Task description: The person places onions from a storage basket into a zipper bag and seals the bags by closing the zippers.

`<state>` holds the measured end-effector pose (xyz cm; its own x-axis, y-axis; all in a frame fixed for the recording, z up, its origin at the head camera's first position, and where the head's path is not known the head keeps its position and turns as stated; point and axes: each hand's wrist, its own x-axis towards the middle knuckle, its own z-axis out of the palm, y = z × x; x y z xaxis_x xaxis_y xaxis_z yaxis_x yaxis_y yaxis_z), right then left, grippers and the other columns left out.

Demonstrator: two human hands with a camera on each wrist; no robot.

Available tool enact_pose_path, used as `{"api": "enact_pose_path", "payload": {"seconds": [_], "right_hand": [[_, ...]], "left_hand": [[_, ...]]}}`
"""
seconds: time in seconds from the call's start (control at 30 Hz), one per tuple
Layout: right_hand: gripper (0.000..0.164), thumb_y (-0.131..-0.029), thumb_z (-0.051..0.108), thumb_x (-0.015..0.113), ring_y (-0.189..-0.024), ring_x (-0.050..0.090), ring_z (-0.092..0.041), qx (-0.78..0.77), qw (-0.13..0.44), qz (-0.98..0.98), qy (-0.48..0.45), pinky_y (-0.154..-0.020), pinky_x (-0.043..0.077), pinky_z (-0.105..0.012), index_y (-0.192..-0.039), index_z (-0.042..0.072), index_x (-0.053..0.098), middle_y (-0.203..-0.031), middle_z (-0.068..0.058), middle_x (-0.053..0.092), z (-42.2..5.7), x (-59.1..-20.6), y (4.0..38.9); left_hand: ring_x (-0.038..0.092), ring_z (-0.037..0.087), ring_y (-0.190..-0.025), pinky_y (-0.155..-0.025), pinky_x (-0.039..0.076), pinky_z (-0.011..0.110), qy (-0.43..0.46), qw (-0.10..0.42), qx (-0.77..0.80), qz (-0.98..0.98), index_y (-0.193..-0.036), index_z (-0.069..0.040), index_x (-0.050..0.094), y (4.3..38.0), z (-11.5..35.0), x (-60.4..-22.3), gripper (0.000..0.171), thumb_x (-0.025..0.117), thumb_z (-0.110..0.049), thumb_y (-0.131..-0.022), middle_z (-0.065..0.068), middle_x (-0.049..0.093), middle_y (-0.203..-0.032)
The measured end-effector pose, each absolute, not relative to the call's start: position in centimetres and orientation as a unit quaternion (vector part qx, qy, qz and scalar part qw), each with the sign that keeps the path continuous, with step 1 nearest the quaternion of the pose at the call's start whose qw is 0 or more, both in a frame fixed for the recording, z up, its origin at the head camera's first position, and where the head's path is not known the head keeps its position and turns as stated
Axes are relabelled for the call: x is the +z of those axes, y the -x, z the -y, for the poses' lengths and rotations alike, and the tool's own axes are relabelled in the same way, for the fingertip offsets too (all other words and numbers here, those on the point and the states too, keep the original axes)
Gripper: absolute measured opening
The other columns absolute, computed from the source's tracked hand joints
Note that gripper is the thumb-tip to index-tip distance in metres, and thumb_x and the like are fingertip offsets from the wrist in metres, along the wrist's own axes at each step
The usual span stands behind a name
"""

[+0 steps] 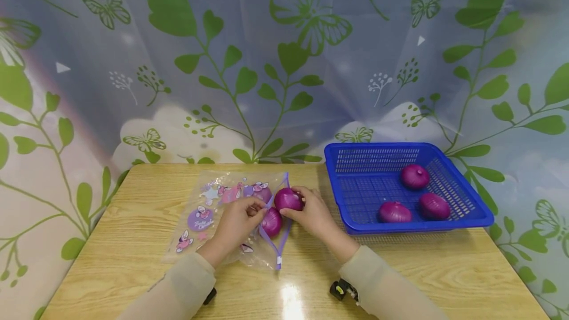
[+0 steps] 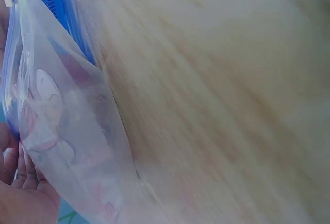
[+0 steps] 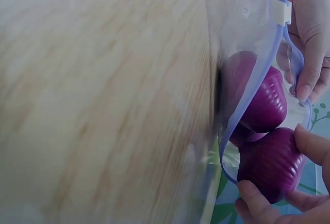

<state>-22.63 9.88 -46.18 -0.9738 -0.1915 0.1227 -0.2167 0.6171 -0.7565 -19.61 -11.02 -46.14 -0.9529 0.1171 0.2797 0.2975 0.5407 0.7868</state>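
Note:
A clear printed zip bag (image 1: 202,219) with a purple zip edge lies on the table, its mouth spread open toward the right. My left hand (image 1: 237,223) pinches the upper zip edge of the bag, as the left wrist view also shows at the bag's printed side (image 2: 67,126). In my right hand (image 1: 315,214) is a purple onion (image 3: 273,164), gripped between thumb and fingers at the bag's mouth. Just inside the mouth sits another onion (image 1: 271,222), and a further onion (image 1: 262,193) shows through the film deeper in.
To the right, a blue plastic basket (image 1: 333,186) holds three onions, one of them an onion (image 1: 415,177) near its back. Both stand on a wood-grain table (image 1: 133,221). A patterned cloth (image 1: 249,53) hangs behind the table.

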Motion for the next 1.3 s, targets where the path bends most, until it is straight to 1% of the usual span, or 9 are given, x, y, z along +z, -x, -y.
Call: {"api": "enact_pose_path", "payload": {"seconds": [0.17, 0.4, 0.47, 0.57, 0.63, 0.8, 0.9, 1.03, 1.3], "right_hand": [[0.05, -0.084, 0.026, 0.083, -0.102, 0.068, -0.032, 0.454, -0.007, 0.885, -0.098, -0.082, 0.059, -0.04, -0.121, 0.003, 0.059, -0.114, -0.019, 0.067, -9.65, -46.33, 22.59], [0.042, -0.09, 0.017, 0.076, -0.103, 0.069, -0.037, 0.473, -0.029, 0.874, -0.107, -0.079, 0.06, -0.036, -0.124, -0.002, 0.061, -0.119, -0.02, 0.066, -9.38, -46.62, 22.72], [0.039, -0.092, 0.015, 0.074, -0.102, 0.069, -0.037, 0.473, -0.031, 0.874, -0.112, -0.078, 0.06, -0.035, -0.125, -0.002, 0.062, -0.116, -0.02, 0.067, -9.34, -46.61, 22.72], [0.037, -0.093, 0.014, 0.072, -0.1, 0.07, -0.035, 0.471, -0.034, 0.875, -0.11, -0.077, 0.06, -0.035, -0.125, -0.002, 0.063, -0.11, -0.017, 0.069, -9.3, -46.6, 22.74], [0.034, -0.093, 0.014, 0.072, -0.097, 0.07, -0.033, 0.47, -0.032, 0.875, -0.111, -0.076, 0.06, -0.035, -0.123, -0.002, 0.065, -0.104, -0.015, 0.07, -9.31, -46.66, 22.77], [0.03, -0.094, 0.014, 0.069, -0.091, 0.07, -0.028, 0.468, -0.034, 0.873, -0.134, -0.074, 0.059, -0.033, -0.115, -0.007, 0.066, -0.098, -0.015, 0.07, -9.46, -46.78, 22.86], [0.026, -0.096, 0.012, 0.066, -0.089, 0.071, -0.027, 0.485, -0.048, 0.86, -0.152, -0.071, 0.06, -0.031, -0.112, -0.009, 0.066, -0.1, -0.017, 0.071, -9.46, -46.79, 22.88], [0.024, -0.097, 0.005, 0.063, -0.094, 0.071, -0.032, 0.503, -0.081, 0.843, -0.173, -0.073, 0.06, -0.032, -0.116, -0.009, 0.066, -0.109, -0.022, 0.07, -9.17, -46.86, 22.93], [0.028, -0.099, 0.005, 0.059, -0.106, 0.067, -0.033, 0.472, -0.132, 0.849, -0.197, -0.079, 0.058, -0.032, -0.125, -0.002, 0.065, -0.123, -0.019, 0.066, -8.96, -46.44, 22.89]], "left_hand": [[0.064, 0.01, -0.076, -0.072, 0.057, 0.027, 0.126, 0.097, -0.463, 0.872, -0.092, -0.011, 0.075, 19.54, 11.05, -46.14, 0.008, 0.077, -0.005, -0.087, -0.004, 0.069, -0.082], [0.064, 0.009, -0.076, -0.07, 0.057, 0.025, 0.119, 0.082, -0.465, 0.874, -0.094, -0.014, 0.075, 19.53, 11.12, -46.12, 0.009, 0.076, -0.007, -0.088, -0.006, 0.069, -0.083], [0.064, 0.009, -0.076, -0.069, 0.057, 0.024, 0.115, 0.074, -0.467, 0.873, -0.094, -0.015, 0.075, 19.48, 11.1, -46.01, 0.009, 0.076, -0.008, -0.089, -0.007, 0.069, -0.083], [0.064, 0.009, -0.076, -0.069, 0.057, 0.024, 0.114, 0.07, -0.467, 0.874, -0.094, -0.015, 0.075, 19.43, 11.07, -45.89, 0.008, 0.076, -0.009, -0.089, -0.007, 0.069, -0.083], [0.063, 0.009, -0.075, -0.068, 0.056, 0.023, 0.116, 0.072, -0.462, 0.876, -0.094, -0.015, 0.075, 19.42, 11.07, -45.86, 0.008, 0.076, -0.009, -0.089, -0.007, 0.069, -0.082], [0.063, 0.008, -0.074, -0.066, 0.056, 0.023, 0.124, 0.081, -0.456, 0.877, -0.093, -0.014, 0.075, 19.44, 11.08, -45.84, 0.008, 0.076, -0.008, -0.088, -0.007, 0.069, -0.081], [0.063, 0.009, -0.073, -0.062, 0.056, 0.022, 0.129, 0.08, -0.459, 0.875, -0.094, -0.013, 0.075, 19.5, 11.09, -45.86, 0.009, 0.076, -0.007, -0.088, -0.006, 0.068, -0.081], [0.064, 0.009, -0.073, -0.063, 0.056, 0.022, 0.14, 0.075, -0.462, 0.873, -0.095, -0.012, 0.075, 19.55, 11.11, -45.88, 0.009, 0.075, -0.006, -0.089, -0.005, 0.069, -0.081], [0.065, 0.008, -0.074, -0.067, 0.057, 0.022, 0.141, 0.072, -0.463, 0.872, -0.096, -0.013, 0.075, 19.52, 11.18, -45.84, 0.009, 0.076, -0.007, -0.089, -0.005, 0.07, -0.084]]}}
